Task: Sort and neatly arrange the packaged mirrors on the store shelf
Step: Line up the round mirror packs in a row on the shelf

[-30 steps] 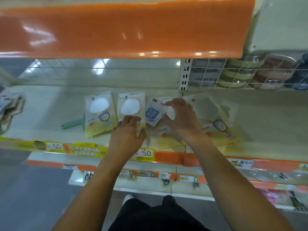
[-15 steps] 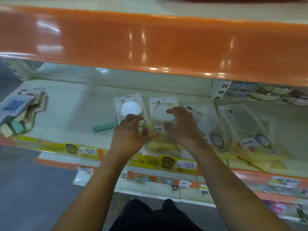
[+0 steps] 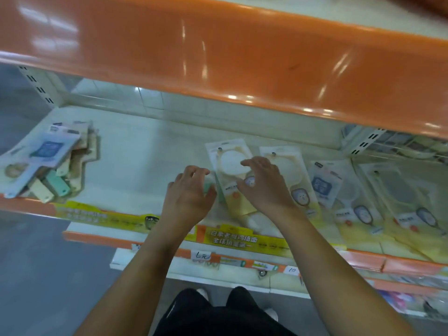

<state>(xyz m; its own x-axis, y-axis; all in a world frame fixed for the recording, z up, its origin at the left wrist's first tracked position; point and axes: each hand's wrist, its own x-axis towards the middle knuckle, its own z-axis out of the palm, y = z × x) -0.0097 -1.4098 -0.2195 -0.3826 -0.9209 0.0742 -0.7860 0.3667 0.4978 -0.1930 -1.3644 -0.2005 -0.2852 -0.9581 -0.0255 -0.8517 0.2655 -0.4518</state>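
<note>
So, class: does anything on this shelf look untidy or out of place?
Yes. The heap of packets at the shelf's left end lies jumbled and overlapping at odd angles, while the packets on the right lie side by side.

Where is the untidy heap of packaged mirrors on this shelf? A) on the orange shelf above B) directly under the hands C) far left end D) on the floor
C: the jumbled heap of packaged mirrors lies at the left end of the pale shelf board, apart from the flat row of clear-and-yellow mirror packs beside the hands.
</note>
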